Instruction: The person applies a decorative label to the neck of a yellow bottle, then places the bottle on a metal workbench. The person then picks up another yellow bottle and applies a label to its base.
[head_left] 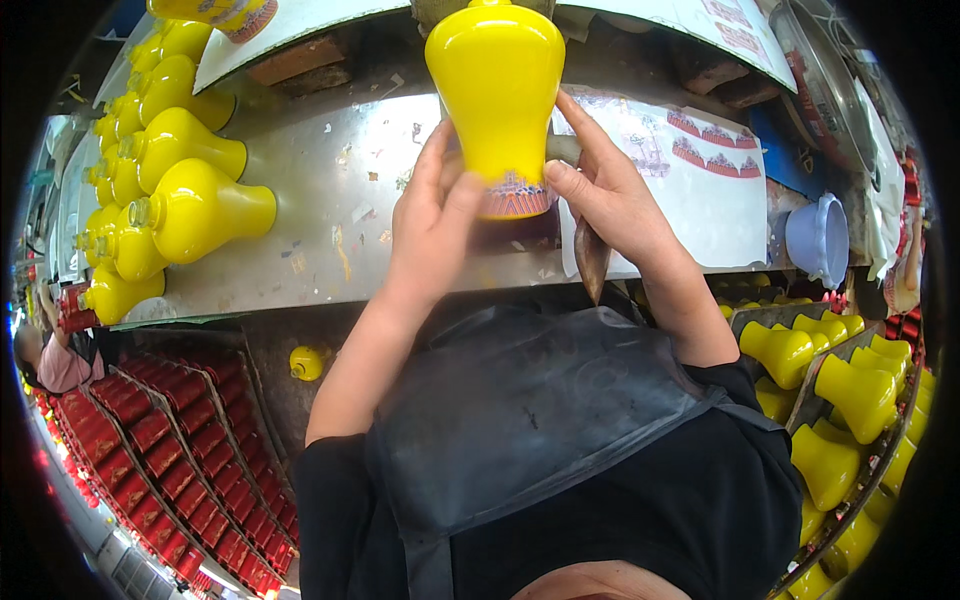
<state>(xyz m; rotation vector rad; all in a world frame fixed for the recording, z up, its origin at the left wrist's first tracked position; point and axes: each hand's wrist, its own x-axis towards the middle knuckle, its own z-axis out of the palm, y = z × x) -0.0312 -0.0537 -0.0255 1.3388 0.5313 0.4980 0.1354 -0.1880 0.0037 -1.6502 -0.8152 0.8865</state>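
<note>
A glossy yellow porcelain bottle (495, 90) lies on its side over the bench, its narrower base end toward me. A patterned blue and red decal band (515, 197) runs round that end. My left hand (432, 215) is closed along the bottle's left side, its thumb near the band and smeared by motion. My right hand (618, 195) grips the right side, thumb at the band's edge. Under the right palm shows a brown pointed handle (591, 262); a grey piece beside the bottle may belong to it. Whether the right hand holds this tool is partly hidden.
On the metal bench (310, 230), several yellow bottles (205, 212) lie at the left. A white decal sheet (715, 215) lies at the right, before a pale blue bucket (818, 240). Racks hold red pieces (165, 450) lower left and yellow bottles (855, 390) lower right.
</note>
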